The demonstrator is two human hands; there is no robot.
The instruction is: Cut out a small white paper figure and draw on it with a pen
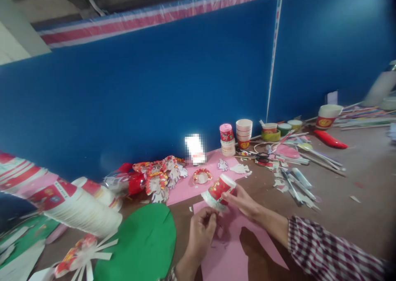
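Observation:
A red patterned paper cup (220,188) is tilted over the pink paper, its wide end, with a pale fringe-like edge, toward the lower left. My right hand (243,200) is closed around the cup's side near the narrow white end. Just below the fringed edge, my left hand (201,231) has its fingers pinched together; what they hold, if anything, is too small to make out. Under both hands lies a pink sheet (225,248). A small red and yellow ring (202,176) rests beyond the cup, beside several white paper cut-outs (239,168).
At left lean stacked paper cups (83,209) by a green paper disc (145,240). Along the blue partition (154,87) stand a cup stack (244,130) and tape rolls (284,128). Scissors (262,157), tubes (301,178) and a red object (330,139) lie at right.

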